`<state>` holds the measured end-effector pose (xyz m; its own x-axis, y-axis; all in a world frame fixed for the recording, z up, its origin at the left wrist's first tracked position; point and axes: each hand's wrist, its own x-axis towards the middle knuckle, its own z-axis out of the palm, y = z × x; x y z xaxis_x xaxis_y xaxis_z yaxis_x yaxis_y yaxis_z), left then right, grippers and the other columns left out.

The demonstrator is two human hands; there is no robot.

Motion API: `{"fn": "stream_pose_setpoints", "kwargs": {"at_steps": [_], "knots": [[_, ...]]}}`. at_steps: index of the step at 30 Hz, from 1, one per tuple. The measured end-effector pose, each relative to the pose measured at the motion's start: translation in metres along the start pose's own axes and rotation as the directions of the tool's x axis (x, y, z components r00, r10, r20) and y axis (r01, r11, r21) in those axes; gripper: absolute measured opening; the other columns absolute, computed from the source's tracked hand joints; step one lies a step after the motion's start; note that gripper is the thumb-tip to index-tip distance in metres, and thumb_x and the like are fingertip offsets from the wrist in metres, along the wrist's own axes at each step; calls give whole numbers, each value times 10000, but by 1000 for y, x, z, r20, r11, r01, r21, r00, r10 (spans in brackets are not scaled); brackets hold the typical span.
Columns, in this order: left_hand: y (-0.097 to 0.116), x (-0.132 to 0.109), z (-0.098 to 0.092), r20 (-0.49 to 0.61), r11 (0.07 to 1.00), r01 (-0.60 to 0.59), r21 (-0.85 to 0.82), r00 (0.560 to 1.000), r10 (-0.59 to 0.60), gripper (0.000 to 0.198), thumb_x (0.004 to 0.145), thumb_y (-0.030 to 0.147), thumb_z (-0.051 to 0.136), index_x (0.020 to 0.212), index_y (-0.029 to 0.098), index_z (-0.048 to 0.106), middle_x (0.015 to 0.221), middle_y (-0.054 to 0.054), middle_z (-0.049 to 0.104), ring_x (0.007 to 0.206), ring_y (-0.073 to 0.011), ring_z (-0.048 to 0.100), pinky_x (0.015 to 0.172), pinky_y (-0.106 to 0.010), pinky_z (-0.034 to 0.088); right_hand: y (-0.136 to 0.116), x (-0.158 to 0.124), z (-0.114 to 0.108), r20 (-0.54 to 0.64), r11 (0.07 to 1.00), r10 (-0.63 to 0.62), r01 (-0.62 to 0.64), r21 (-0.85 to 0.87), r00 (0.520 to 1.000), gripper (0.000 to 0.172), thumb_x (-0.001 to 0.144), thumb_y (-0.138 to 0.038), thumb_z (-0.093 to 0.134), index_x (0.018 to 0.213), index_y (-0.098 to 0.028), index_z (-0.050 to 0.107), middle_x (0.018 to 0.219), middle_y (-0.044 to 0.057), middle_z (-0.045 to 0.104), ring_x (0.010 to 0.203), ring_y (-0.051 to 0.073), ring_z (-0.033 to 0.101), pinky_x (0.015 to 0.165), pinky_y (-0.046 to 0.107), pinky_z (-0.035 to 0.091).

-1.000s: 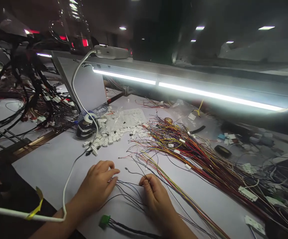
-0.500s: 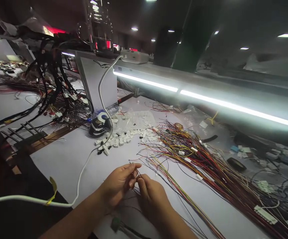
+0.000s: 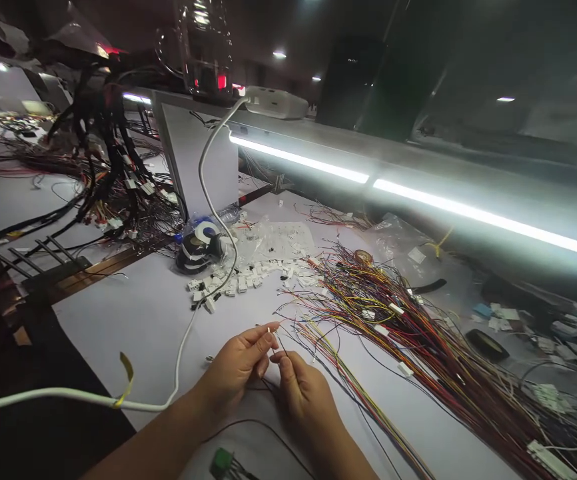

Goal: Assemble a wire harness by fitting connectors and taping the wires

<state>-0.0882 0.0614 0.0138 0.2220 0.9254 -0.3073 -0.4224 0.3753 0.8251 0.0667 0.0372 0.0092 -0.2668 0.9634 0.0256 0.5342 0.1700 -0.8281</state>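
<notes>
From my remote seat I see both hands meeting low over the bench (image 3: 133, 320), on the near side of the pile of white plugs (image 3: 238, 280). The left hand (image 3: 238, 370) pinches the end of a thin black wire (image 3: 279, 345) between thumb and forefinger. The right hand (image 3: 301, 390) pinches the same wire just behind it, so the two sets of fingertips are almost touching. I take the close double pinch as a way to keep so limp a strand stiff and its tip steady, lifted off the bench and apart from the bundle of coloured wires (image 3: 418, 347) that fans out to the right of the pile. The pale tip sticks out past the left fingers and points up and away from me, roughly towards the pile. The held stretch slants along that line, and the rest trails back towards me in a slack loop. A green plug (image 3: 222, 461) lies nearer to me than the hands, well short of the pile; I cannot tell whether the black wire runs to it. A white cable (image 3: 203, 193) crosses the pile's left edge and runs on towards me, left of the hands.
</notes>
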Motion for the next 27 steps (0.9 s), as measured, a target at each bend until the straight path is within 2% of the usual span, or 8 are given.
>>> {"fn": "stream_pose_setpoints", "kwargs": {"at_steps": [3,8,11,14,16,18,21,27], "knots": [[1,-2,1,44,999,29,39,999,-31,375,807,364,720,1102,140,659,556,67,451,469,-34,318,479,-174,234,0,-2,-4,23,999,-37,37,-19,999,381,996,-389,281,1081,-250,626,837,21,716,739,176,653,634,239,394],[6,-3,2,65,996,74,46,995,-77,251,769,326,754,944,158,688,673,18,557,490,-32,368,476,-181,234,3,-3,-7,78,989,-69,78,-124,995,399,997,-416,272,1164,-260,599,785,22,718,679,185,659,589,245,376],[5,-1,2,27,996,30,81,999,-33,213,760,338,759,843,158,681,640,32,531,493,-35,368,480,-186,239,7,-4,-5,45,990,-36,41,-132,998,429,991,-450,258,1216,-249,564,759,21,712,666,200,654,577,263,375],[1,2,-1,-50,985,-83,151,995,91,242,735,360,777,838,160,685,581,57,472,483,-39,323,461,-192,207,5,0,-7,-23,999,-3,2,-44,1000,388,978,-418,299,1105,-215,605,877,51,710,772,196,653,656,270,422],[-1,4,-3,-91,983,-104,154,989,119,265,719,366,786,857,160,691,560,66,450,472,-42,289,448,-198,185,-2,4,-11,-25,1000,15,-15,-5,1000,320,953,-383,371,998,-206,635,899,55,699,812,191,638,699,272,433],[-1,5,-4,-86,992,-67,103,993,76,274,718,377,781,854,158,689,527,71,433,452,-47,271,437,-206,181,-10,10,-17,27,999,46,-46,0,999,261,925,-341,428,929,-213,655,837,35,690,775,184,622,683,276,426],[2,3,-1,-48,1000,-8,-4,999,8,275,693,376,800,806,155,679,485,80,402,436,-49,269,436,-203,205,-19,17,-22,92,990,115,-122,69,989,236,905,-329,462,966,-230,667,709,0,656,645,169,581,594,272,391],[-1,-3,4,-36,990,84,-115,995,-89,297,638,355,848,769,158,668,487,74,408,459,-50,303,463,-190,236,-4,15,-6,0,911,97,-89,402,995,256,866,-417,541,870,-190,658,752,23,643,717,177,567,640,275,407]]}}
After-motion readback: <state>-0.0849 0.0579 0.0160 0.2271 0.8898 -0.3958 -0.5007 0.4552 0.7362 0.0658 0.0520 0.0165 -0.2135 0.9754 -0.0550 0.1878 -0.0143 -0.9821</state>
